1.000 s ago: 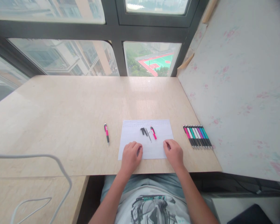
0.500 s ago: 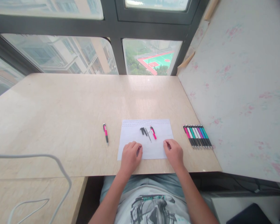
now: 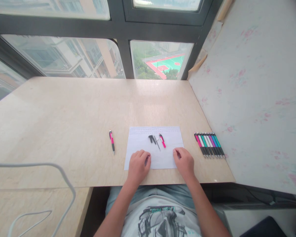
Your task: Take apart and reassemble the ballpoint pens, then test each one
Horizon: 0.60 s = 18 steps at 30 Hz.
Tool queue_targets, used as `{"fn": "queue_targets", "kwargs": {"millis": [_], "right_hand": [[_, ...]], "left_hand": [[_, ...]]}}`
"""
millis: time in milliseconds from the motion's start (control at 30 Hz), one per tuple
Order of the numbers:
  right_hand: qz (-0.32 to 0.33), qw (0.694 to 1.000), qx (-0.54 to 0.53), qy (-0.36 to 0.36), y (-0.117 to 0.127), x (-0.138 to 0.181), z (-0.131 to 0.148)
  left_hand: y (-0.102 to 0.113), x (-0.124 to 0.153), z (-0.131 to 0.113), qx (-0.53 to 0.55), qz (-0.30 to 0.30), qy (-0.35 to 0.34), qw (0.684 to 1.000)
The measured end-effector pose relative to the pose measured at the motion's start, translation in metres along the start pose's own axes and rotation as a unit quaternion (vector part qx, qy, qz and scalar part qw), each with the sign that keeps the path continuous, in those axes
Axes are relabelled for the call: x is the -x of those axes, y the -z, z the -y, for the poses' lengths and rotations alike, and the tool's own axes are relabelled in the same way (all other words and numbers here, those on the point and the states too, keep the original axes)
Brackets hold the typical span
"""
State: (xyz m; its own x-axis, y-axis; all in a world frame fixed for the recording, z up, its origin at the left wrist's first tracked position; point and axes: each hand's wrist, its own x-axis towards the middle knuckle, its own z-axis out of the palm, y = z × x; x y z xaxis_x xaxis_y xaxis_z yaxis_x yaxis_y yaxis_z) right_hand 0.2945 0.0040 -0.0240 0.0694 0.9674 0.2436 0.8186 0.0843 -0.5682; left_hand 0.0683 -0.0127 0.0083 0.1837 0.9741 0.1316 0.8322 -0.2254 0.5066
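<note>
My left hand [image 3: 139,165] rests, loosely curled, on the lower left of a white sheet of paper [image 3: 160,161] with lines of writing at its top. At the sheet's lower right edge lies my right hand [image 3: 184,162], its fingers folded in too. Nothing shows in either hand. Between and beyond them on the paper are pen parts: a pink pen barrel with a black clip [image 3: 162,141], a thin refill [image 3: 157,143], and small black pieces [image 3: 151,139]. A small pale bit beside the refill is too tiny to name.
An assembled pink and black pen [image 3: 111,142] lies left of the paper. Several pens in mixed colours [image 3: 209,144] form a row at the right, near the papered wall [image 3: 256,98]. A grey cable [image 3: 64,174] loops over the tabletop [image 3: 64,125] at left. Windows stand behind.
</note>
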Motion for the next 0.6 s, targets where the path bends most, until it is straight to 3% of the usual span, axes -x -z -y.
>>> {"fn": "queue_targets", "kwargs": {"millis": [600], "right_hand": [[0.004,1.0,0.003,0.0,-0.0003,-0.0003,-0.0001]], "left_hand": [[0.0005,-0.0002,-0.0006,0.004,0.001,0.004,1.0]]}}
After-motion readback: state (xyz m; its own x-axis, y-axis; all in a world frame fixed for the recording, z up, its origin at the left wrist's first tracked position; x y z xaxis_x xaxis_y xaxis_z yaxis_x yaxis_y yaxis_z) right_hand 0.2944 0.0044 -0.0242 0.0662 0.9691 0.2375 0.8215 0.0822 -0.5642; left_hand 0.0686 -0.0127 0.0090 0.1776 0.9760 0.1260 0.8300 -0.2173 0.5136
